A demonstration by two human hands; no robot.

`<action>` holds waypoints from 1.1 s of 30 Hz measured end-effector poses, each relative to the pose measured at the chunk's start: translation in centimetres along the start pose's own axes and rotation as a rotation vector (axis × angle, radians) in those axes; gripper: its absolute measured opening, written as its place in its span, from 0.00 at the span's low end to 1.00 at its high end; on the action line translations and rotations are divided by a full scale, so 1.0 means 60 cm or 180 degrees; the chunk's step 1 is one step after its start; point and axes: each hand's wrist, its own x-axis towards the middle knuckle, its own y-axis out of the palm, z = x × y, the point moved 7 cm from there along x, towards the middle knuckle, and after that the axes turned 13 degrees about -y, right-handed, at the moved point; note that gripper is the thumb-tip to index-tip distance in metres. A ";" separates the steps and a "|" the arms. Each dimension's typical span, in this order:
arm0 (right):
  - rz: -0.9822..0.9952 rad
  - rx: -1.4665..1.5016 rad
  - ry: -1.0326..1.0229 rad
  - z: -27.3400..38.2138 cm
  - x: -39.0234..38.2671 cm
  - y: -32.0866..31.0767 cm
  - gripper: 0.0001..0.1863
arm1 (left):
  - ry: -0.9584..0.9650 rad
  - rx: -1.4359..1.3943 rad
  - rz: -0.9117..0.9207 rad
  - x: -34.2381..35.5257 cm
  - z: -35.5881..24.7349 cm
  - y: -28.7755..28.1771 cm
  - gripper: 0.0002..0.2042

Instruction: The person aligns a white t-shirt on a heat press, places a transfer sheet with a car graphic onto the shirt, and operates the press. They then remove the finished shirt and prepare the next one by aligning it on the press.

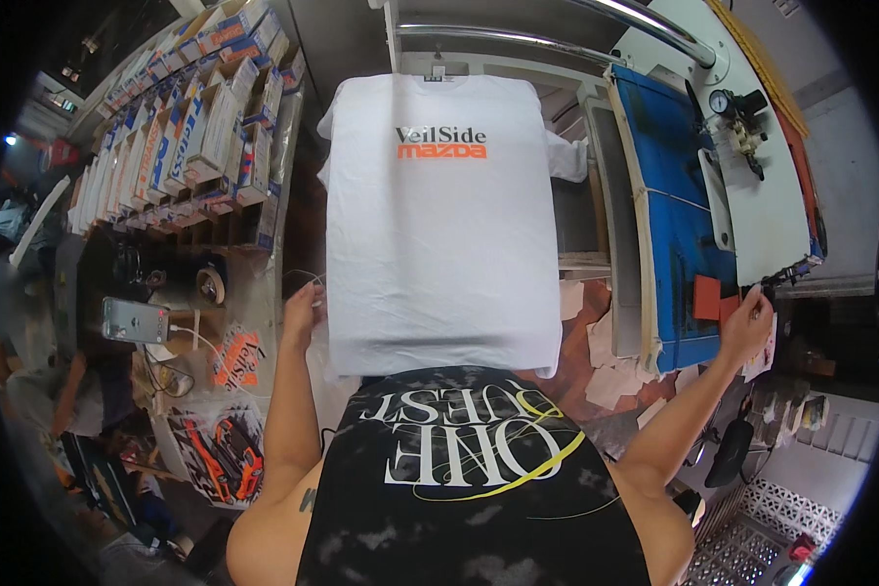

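Observation:
A white T-shirt (442,244) with black and orange print lies flat on the board before me. My left hand (303,308) is beside its lower left edge, fingers curled near a thin wire; what they hold is unclear. My right hand (749,317) is at the right of the blue padded press platen (684,244), its fingers curled on a small dark part I cannot make out, near orange-red blocks (706,298).
Chrome bars (518,41) cross behind the shirt. A pressure gauge (721,103) sits on the machine. Boxed rolls (186,137), a phone (135,317) and printed sheets (215,454) are at left, with a person's arm (66,391) beyond. Paper scraps (606,327) litter the floor.

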 end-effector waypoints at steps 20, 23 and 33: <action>0.0545 0.0226 -0.0773 0.167 -0.054 -0.006 0.34 | 0.2501 0.1667 -0.1381 -0.177 -0.081 0.108 0.18; 0.0176 0.0887 -0.0971 0.250 -0.103 -0.042 0.22 | 0.2393 0.1666 -0.1327 -0.149 -0.073 0.095 0.18; -0.0172 0.1982 -0.1768 0.449 -0.127 -0.134 0.67 | 0.1393 0.2854 -0.0130 -0.089 -0.007 -0.024 0.21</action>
